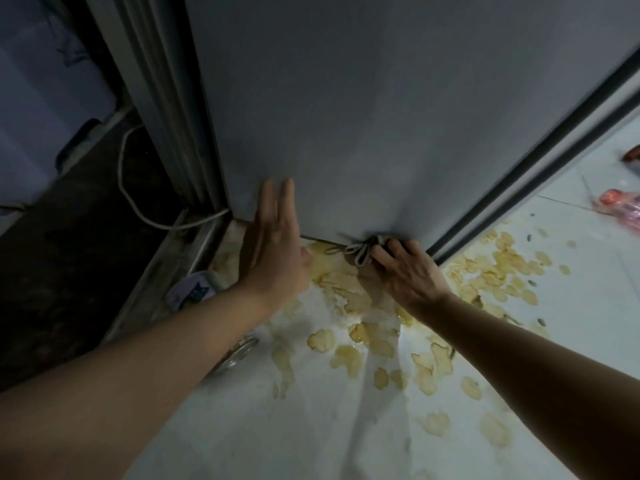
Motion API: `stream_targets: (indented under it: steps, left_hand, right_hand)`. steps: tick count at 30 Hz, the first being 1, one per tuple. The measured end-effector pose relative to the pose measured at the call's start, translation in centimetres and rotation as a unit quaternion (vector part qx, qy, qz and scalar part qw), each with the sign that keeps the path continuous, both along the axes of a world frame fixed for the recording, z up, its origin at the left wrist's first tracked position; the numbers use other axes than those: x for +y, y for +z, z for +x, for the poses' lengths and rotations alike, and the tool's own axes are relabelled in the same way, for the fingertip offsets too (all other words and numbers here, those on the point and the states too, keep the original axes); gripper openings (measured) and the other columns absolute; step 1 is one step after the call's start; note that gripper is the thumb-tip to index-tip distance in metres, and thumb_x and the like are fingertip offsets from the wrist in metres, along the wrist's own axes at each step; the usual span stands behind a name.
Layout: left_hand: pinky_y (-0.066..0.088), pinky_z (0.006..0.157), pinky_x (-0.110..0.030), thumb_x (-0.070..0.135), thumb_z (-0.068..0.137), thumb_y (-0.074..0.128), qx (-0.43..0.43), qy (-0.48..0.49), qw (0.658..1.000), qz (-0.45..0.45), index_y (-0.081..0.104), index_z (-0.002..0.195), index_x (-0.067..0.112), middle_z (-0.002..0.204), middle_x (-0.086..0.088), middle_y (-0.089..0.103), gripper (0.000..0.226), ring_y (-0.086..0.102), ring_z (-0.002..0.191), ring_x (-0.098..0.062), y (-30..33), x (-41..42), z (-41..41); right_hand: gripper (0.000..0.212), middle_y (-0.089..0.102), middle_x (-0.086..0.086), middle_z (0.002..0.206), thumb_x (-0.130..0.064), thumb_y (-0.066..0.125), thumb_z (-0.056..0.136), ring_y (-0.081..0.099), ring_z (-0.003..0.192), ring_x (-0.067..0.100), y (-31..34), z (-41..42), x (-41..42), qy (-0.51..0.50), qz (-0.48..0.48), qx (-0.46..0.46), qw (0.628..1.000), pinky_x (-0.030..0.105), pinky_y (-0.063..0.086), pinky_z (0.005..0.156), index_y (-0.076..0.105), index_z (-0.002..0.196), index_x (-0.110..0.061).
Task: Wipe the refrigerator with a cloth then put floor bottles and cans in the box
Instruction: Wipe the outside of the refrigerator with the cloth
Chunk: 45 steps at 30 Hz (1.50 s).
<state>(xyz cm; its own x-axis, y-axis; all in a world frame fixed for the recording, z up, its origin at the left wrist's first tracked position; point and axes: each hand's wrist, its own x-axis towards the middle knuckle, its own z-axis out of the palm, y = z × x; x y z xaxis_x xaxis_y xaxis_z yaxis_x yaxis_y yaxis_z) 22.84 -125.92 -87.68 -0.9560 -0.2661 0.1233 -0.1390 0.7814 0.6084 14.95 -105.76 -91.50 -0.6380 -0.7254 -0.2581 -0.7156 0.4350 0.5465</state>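
The right hand (407,271) squeezes the bunched cloth (363,252) against the bottom edge of the refrigerator (363,116) while the left hand (273,244) rests flat and spread on it, and the wet yellow spill (363,327) on the floor (571,306) could dirty the cloth.

Refrigerator (363,116) — top and upper door cut off by the frame edge; right door edge smeared by motion blur. Cloth (363,252) mostly hidden under the right hand (408,275); only a bunched corner shows. Glass object (239,351) near the left forearm — half covered, kind unclear. Pink wrapper (620,211) and a reddish item (632,154) cut by the right edge, blurred. Purple thing (188,292) by the rail too dim to identify.
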Motion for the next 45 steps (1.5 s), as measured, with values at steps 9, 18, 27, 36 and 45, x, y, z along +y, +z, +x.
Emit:
stream_targets:
  steps: [9, 18, 27, 36, 45]
  left_hand:
    - [0.012, 0.114, -0.040, -0.008, 0.074, 0.050, 0.022, -0.198, 0.957, -0.211, -0.013, 0.147, 0.026, 0.155, 0.012, -0.022, 0.103, -0.004, 0.145, -0.011, -0.3, 5.4, -1.5]
    - [0.011, 0.114, -0.040, -0.009, 0.076, 0.046, -0.031, -0.179, 0.959, -0.217, -0.018, 0.145, 0.030, 0.146, 0.019, -0.036, 0.102, -0.014, 0.143, -0.008, 0.6, 5.1, -1.5]
    - [0.005, 0.115, -0.038, -0.013, 0.075, 0.045, -0.057, -0.204, 0.949, -0.235, -0.017, 0.146, 0.027, 0.153, 0.012, -0.028, 0.103, -0.018, 0.142, -0.010, 3.2, 6.8, -0.8]
    - [0.005, 0.113, -0.052, 0.001, 0.078, 0.042, 0.063, -0.298, 0.869, -0.390, 0.009, 0.149, 0.016, 0.159, -0.002, -0.003, 0.080, -0.003, 0.146, -0.022, 5.4, 8.4, -2.2]
    - [0.004, 0.109, -0.052, 0.008, 0.078, 0.029, 0.069, -0.314, 0.805, -0.499, 0.026, 0.145, 0.012, 0.157, -0.004, 0.014, 0.068, 0.017, 0.143, -0.027, 6.7, 9.3, -4.6]
  right_hand:
    - [0.054, 0.031, 0.006, 0.125, -0.017, 0.045, 0.092, 0.039, 0.105, 0.026, 0.3, 0.2, 3.5, -0.047, -0.024, 0.008, 0.999, 0.036, 0.033, 0.089, 0.028, 0.144, -0.019]
    - [0.035, 0.038, 0.005, 0.122, -0.019, 0.041, 0.095, 0.039, 0.103, 0.024, 0.7, 0.5, 4.6, -0.130, -0.080, 0.001, 0.988, 0.034, 0.036, 0.087, 0.052, 0.129, -0.016]
    - [0.033, 0.043, 0.014, 0.126, -0.016, 0.053, 0.090, 0.043, 0.113, 0.029, 2.8, 2.8, 9.1, -0.365, -0.420, -0.101, 0.825, 0.036, 0.045, 0.090, 0.051, 0.123, -0.012]
    - [0.048, 0.053, 0.012, 0.124, 0.008, 0.056, 0.078, 0.056, 0.106, 0.026, 2.4, 0.3, 8.2, -0.485, -0.723, -0.244, 0.428, 0.035, 0.052, 0.091, 0.055, 0.122, -0.011]
    - [0.078, 0.032, 0.013, 0.128, -0.002, 0.073, 0.066, 0.040, 0.113, 0.030, -2.1, -2.1, 6.5, -0.478, -0.637, -0.203, 0.570, 0.035, 0.042, 0.096, 0.032, 0.132, -0.009]
